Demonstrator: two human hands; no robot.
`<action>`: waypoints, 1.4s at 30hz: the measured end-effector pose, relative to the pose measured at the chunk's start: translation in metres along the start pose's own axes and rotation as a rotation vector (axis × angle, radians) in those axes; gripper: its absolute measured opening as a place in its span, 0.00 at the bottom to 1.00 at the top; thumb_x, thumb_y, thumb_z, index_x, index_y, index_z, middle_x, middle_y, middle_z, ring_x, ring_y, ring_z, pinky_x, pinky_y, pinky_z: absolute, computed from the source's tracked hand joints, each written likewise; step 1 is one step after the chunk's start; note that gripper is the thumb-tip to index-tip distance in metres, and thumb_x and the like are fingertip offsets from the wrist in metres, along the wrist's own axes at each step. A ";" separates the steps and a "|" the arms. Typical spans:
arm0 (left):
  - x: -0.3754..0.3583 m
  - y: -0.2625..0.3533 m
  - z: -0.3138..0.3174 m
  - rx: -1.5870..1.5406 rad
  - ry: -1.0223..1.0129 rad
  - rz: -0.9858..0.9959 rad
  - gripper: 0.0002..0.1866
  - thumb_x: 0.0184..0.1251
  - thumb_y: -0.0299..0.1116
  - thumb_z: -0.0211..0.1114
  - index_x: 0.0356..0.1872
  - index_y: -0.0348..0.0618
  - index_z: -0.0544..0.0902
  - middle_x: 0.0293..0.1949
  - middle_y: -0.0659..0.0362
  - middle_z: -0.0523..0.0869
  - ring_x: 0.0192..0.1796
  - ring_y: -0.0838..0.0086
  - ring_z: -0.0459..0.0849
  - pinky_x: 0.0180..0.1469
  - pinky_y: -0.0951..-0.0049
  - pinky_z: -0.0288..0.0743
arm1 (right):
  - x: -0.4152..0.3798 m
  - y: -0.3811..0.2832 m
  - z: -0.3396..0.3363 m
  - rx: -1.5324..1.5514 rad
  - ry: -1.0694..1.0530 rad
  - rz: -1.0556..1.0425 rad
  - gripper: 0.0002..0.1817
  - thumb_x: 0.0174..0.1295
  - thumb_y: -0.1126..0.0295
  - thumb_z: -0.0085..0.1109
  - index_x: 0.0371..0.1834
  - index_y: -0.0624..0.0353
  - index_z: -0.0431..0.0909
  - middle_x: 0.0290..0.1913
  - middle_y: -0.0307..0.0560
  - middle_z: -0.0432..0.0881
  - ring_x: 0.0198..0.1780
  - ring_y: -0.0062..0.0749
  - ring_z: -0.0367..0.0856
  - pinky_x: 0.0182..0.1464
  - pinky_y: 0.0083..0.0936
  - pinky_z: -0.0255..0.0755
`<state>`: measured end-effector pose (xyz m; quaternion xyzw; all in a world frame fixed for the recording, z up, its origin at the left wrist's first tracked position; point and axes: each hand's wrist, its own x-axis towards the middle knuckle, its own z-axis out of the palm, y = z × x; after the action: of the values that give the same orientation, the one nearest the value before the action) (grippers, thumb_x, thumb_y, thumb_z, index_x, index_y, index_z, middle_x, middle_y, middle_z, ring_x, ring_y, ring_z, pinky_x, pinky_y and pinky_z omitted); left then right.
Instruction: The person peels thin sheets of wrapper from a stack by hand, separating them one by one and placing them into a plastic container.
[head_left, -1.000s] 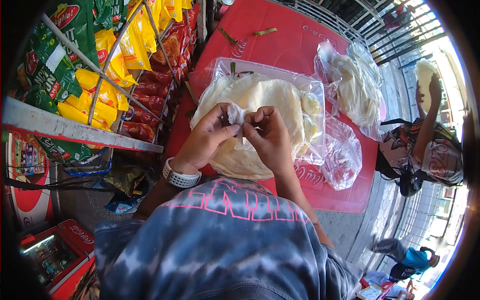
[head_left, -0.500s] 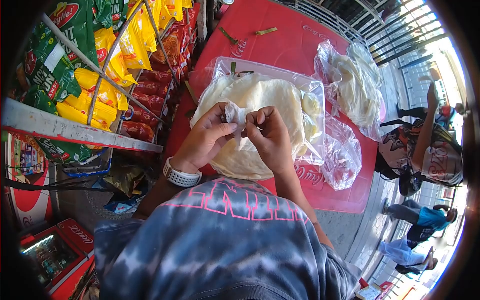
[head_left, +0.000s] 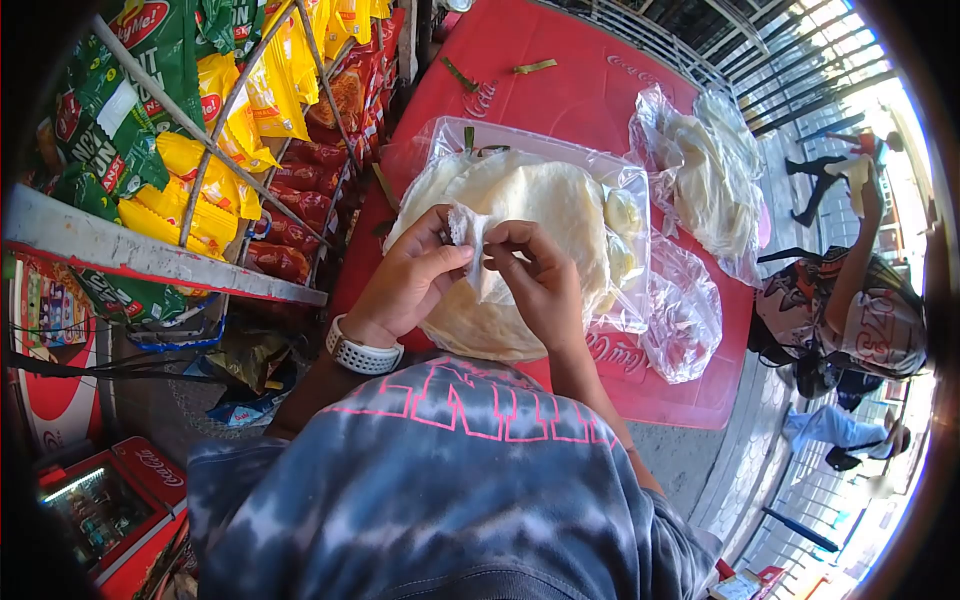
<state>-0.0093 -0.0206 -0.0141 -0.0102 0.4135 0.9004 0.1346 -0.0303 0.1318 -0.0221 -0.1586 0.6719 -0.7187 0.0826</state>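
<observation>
Between my hands is a small piece of thin whitish sheet (head_left: pixel 476 240), pinched at its left side by my left hand (head_left: pixel 425 270). Fingers of my right hand (head_left: pixel 535 275) are drawn together at its right edge. Both hands are above a stack of pale round wrappers (head_left: pixel 560 200), which lies on a clear plastic tray (head_left: pixel 440 135). Pale rolled pieces (head_left: pixel 622 210) sit in clear plastic at the tray's right side.
The red table (head_left: pixel 590 90) bears green strips (head_left: pixel 535 67), a bag of pale sheets (head_left: pixel 700 170) and a crumpled clear bag (head_left: pixel 685 310). Snack packs (head_left: pixel 130 120) hang behind a metal rack (head_left: pixel 150 250) at left. People (head_left: pixel 840 310) are beyond the table at right.
My right hand's fingers have shifted slightly on the small sheet, while my left hand stays in place. People in the background at right have moved.
</observation>
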 end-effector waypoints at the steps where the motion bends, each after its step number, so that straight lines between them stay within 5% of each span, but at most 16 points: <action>1: 0.000 0.000 0.000 0.006 0.003 0.002 0.12 0.59 0.23 0.52 0.44 0.43 0.68 0.38 0.64 0.73 0.43 0.81 0.72 0.49 0.76 0.66 | 0.000 -0.001 0.001 -0.020 0.005 0.000 0.08 0.57 0.78 0.51 0.40 0.67 0.71 0.39 0.41 0.74 0.39 0.19 0.74 0.41 0.16 0.71; 6: -0.002 0.003 0.006 0.084 0.041 0.004 0.11 0.59 0.23 0.53 0.43 0.41 0.68 0.38 0.63 0.73 0.43 0.81 0.73 0.47 0.79 0.68 | -0.001 -0.010 0.001 -0.043 0.034 0.011 0.09 0.54 0.79 0.55 0.38 0.67 0.73 0.39 0.41 0.74 0.41 0.21 0.75 0.41 0.15 0.71; 18: -0.001 0.000 0.005 0.178 0.160 0.078 0.06 0.59 0.26 0.56 0.36 0.37 0.73 0.33 0.61 0.77 0.38 0.81 0.77 0.43 0.82 0.72 | 0.003 -0.013 0.004 -0.393 0.133 -0.323 0.07 0.47 0.79 0.60 0.31 0.65 0.76 0.31 0.46 0.79 0.31 0.29 0.80 0.32 0.20 0.73; 27: -0.002 0.001 0.003 0.265 0.119 0.052 0.04 0.60 0.25 0.56 0.34 0.38 0.72 0.32 0.61 0.78 0.36 0.81 0.77 0.41 0.82 0.72 | 0.002 -0.013 -0.004 -0.341 -0.018 -0.171 0.06 0.51 0.79 0.56 0.33 0.67 0.74 0.32 0.45 0.78 0.35 0.25 0.79 0.37 0.19 0.73; 30: -0.002 0.001 0.002 0.275 0.105 0.035 0.03 0.60 0.25 0.55 0.34 0.38 0.72 0.31 0.62 0.77 0.36 0.81 0.76 0.41 0.81 0.71 | 0.002 -0.012 -0.004 -0.326 -0.022 -0.173 0.08 0.52 0.78 0.56 0.34 0.69 0.72 0.32 0.50 0.77 0.31 0.31 0.80 0.33 0.21 0.73; 33: -0.001 0.002 0.005 0.291 0.062 0.031 0.03 0.61 0.25 0.54 0.35 0.38 0.71 0.31 0.63 0.76 0.36 0.81 0.76 0.42 0.80 0.70 | 0.001 -0.010 -0.005 -0.277 -0.010 -0.081 0.08 0.52 0.77 0.55 0.34 0.69 0.72 0.31 0.49 0.77 0.32 0.30 0.80 0.33 0.21 0.73; 36: -0.001 0.001 0.006 0.301 0.059 0.022 0.04 0.61 0.25 0.53 0.36 0.38 0.71 0.31 0.63 0.75 0.37 0.81 0.75 0.43 0.79 0.69 | 0.000 -0.012 -0.001 -0.264 0.067 -0.023 0.07 0.55 0.76 0.54 0.35 0.67 0.72 0.28 0.39 0.75 0.29 0.15 0.73 0.32 0.13 0.68; 42: 0.000 0.001 0.011 0.100 0.066 -0.013 0.04 0.61 0.27 0.54 0.35 0.40 0.70 0.31 0.64 0.73 0.36 0.82 0.74 0.42 0.81 0.68 | 0.002 -0.003 0.001 -0.144 0.156 0.032 0.07 0.55 0.75 0.55 0.36 0.65 0.71 0.28 0.37 0.75 0.31 0.14 0.73 0.35 0.12 0.67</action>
<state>-0.0085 -0.0127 -0.0062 -0.0356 0.4619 0.8771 0.1270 -0.0311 0.1303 -0.0190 -0.0969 0.7285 -0.6775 0.0296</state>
